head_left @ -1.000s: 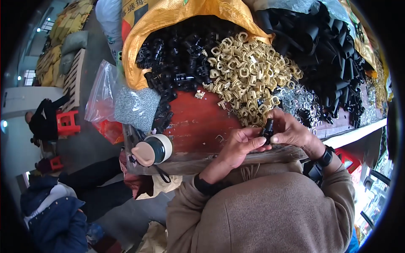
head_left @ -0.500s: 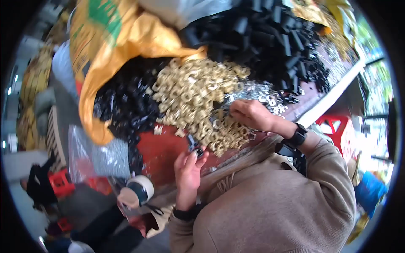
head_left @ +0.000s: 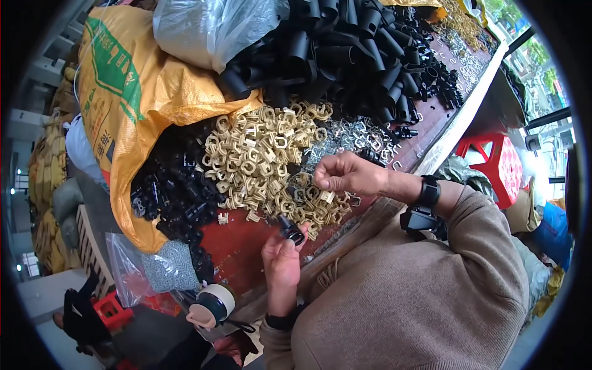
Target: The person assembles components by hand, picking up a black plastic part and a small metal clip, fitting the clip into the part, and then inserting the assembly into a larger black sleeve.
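A small black plastic fitting (head_left: 291, 229) is held at the fingertips of the left hand (head_left: 282, 262), just above the bare red-brown table top (head_left: 243, 243) at the near edge of the heap; how the fingers close round it is only partly seen, since the palm faces away. The right hand (head_left: 346, 175) is raised over the pile of beige plastic clips (head_left: 265, 157), its fingertips pinched together; whether anything small is caught between them cannot be made out. A black wristwatch (head_left: 428, 192) is worn on the right wrist, and both forearms are covered by brown knitted sleeves (head_left: 431, 277).

Beside the beige clips a heap of small silver metal clips (head_left: 357, 137) is seen, partly covered by the right hand. A mound of black plastic tubes (head_left: 351, 49) fills the far side of the table and is cut off by the upper rim. Small black plastic pieces (head_left: 176, 194) spill from a yellow woven sack (head_left: 132, 105), whose inside is mostly hidden. A clear plastic bag of grey parts (head_left: 160, 268) lies at the table's left corner, near a roll of tape (head_left: 213, 303). A red plastic stool (head_left: 493, 163) is partly hidden behind the table edge
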Tool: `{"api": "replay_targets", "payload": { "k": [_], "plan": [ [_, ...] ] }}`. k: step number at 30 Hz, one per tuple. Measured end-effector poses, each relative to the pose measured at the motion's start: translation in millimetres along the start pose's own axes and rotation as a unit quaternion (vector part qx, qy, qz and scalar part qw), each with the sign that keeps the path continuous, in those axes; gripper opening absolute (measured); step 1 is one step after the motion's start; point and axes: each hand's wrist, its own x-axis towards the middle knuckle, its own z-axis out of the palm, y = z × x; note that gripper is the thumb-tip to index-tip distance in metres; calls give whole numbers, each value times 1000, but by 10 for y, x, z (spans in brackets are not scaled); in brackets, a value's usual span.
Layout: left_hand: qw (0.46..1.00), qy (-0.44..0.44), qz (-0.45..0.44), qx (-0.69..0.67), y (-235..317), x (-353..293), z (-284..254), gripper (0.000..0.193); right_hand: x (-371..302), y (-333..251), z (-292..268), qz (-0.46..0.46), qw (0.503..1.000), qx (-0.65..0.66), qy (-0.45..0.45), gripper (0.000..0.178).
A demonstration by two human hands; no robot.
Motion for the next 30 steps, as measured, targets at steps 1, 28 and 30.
{"api": "replay_targets", "payload": {
  "k": [1,28,30],
  "plan": [
    [1000,-23,4,2,-18,25,31,30,12,-16,85,11,999,35,13,14],
    [995,44,-41,-80,-86,-10,-17,24,75,-269,317,-160,959,-189,-140,14],
    [994,43,-51,-81,-89,-12,-11,24,111,-242,356,-141,962,-170,-159,14]
  ]
}}
